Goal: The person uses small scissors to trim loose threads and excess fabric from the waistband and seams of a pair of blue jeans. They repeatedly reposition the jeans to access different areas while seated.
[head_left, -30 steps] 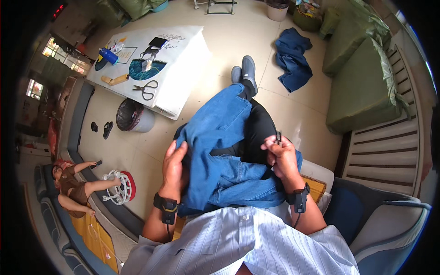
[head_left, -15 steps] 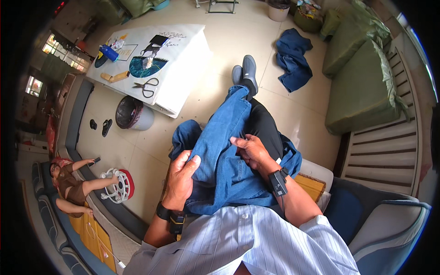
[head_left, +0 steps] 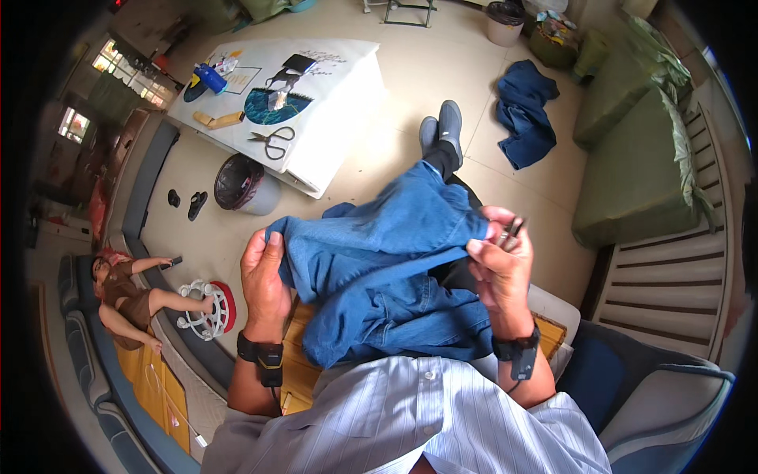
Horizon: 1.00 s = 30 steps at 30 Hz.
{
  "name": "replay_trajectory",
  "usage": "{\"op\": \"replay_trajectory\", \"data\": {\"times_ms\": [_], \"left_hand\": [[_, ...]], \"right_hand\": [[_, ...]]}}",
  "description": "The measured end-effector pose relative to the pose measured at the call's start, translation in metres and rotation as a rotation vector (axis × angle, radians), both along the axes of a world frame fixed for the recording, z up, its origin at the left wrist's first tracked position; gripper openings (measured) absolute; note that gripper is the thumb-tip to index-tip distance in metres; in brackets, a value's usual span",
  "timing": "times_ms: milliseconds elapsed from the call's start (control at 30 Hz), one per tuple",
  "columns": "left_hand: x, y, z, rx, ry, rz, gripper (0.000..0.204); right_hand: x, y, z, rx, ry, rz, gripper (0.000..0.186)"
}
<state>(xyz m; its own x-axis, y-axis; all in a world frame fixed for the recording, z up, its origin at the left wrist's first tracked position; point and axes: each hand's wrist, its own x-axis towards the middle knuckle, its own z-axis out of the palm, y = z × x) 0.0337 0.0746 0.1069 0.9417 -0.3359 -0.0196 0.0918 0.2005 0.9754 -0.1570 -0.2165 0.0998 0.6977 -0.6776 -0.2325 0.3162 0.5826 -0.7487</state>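
Mid-frame, my left hand (head_left: 265,276) and right hand (head_left: 504,272) pinch the jeans (head_left: 379,225), seemingly to spread them; the right also grips a tool (head_left: 515,228)

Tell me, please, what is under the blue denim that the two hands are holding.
Below the blue denim, parts of the black trousers and a yellow seat mat show; whatever lies beneath its middle is covered.

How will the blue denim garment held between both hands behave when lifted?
The blue denim garment would likely flop: it drapes in loose folds. Its middle may sag between the left hand and right hand pinching it.
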Motion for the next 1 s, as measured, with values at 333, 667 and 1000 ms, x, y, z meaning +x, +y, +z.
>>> {"op": "replay_trajectory", "data": {"times_ms": [333, 667, 1000], "left_hand": [[0.024, -0.015, -0.003, 0.560, -0.272, -0.089, 0.023], [-0.068, -0.037, 0.059, 0.864, -0.797, -0.787, 0.027], [-0.047, 0.059, 0.062, 1.190, -0.610, -0.984, 0.011]], "right_hand": [[-0.047, 0.007, -0.031, -0.125, 0.063, -0.015, 0.044], [-0.063, -0.002, -0.030, -0.102, 0.078, -0.098, 0.040], [-0.098, 0.038, -0.053, -0.106, 0.256, 0.776, 0.032]]}}
